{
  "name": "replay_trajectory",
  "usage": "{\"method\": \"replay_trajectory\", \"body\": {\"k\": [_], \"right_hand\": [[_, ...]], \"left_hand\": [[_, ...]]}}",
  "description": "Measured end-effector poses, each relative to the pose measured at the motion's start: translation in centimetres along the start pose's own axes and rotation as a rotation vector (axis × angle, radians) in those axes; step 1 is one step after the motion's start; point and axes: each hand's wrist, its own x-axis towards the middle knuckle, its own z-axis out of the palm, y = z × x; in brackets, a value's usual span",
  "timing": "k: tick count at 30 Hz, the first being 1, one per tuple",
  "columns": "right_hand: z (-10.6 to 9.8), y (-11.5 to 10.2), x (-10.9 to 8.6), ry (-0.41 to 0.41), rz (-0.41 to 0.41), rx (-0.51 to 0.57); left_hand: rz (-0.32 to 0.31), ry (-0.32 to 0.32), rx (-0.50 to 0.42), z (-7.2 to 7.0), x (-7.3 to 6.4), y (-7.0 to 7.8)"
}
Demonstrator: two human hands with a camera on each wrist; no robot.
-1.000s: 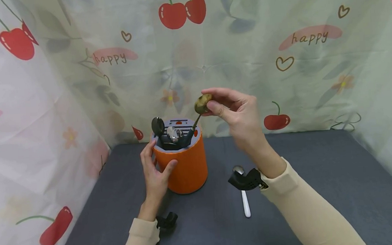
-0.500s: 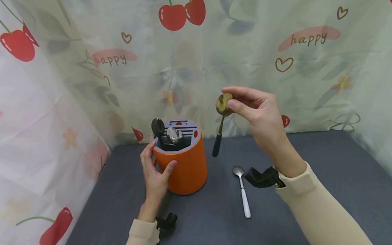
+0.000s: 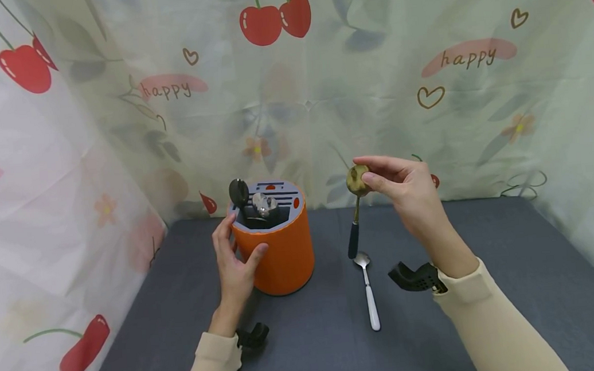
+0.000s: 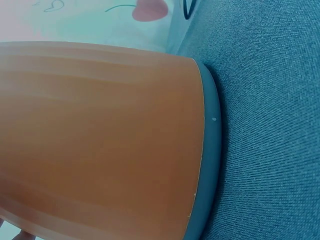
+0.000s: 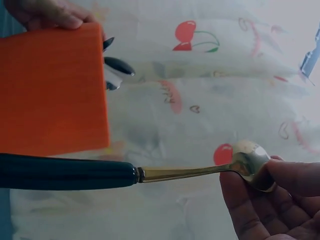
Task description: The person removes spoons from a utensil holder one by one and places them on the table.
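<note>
My right hand (image 3: pixel 412 194) pinches a gold spoon (image 3: pixel 356 181) by its bowl, between thumb and fingers. The spoon hangs with its dark handle (image 5: pixel 70 171) pointing down, its end overlapping the white-handled spoon in the head view. That white-handled spoon (image 3: pixel 371 304) lies on the dark cloth. My left hand (image 3: pixel 235 273) grips the left side of an orange utensil holder (image 3: pixel 284 261), thumb on the front. Several utensils stand in its front compartment, among them a dark spoon (image 3: pixel 239 193) and shiny silver ones (image 3: pixel 264 204).
Dark grey cloth (image 3: pixel 318 345) covers the table. The holder's grey top (image 3: pixel 281 187) has slots behind the open compartment. Behind and at the left hangs a curtain (image 3: pixel 195 135) printed with cherries.
My right hand has lifted the gold spoon out of the holder, carried it right, then lowered it towards the white-handled spoon. My left hand has stayed on the holder.
</note>
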Motion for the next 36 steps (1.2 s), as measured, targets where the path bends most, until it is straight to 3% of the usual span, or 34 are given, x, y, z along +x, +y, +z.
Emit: {"method": "replay_trajectory", "body": {"k": [6,25,36], "right_hand": [[-1.5,1.7,-1.0,0.006,0.066,0.013],[-4.3,5.7,-2.7,0.011,0.146,-0.012],[-5.8,8.4,-3.6,-0.013,0.281,-0.129]], "left_hand": [[-0.020,-0.002,0.004,0.0,0.1,0.2],[-0.021,0.001,0.008,0.0,0.0,0.3],[-0.021,0.000,0.010,0.1,0.1,0.3]]}}
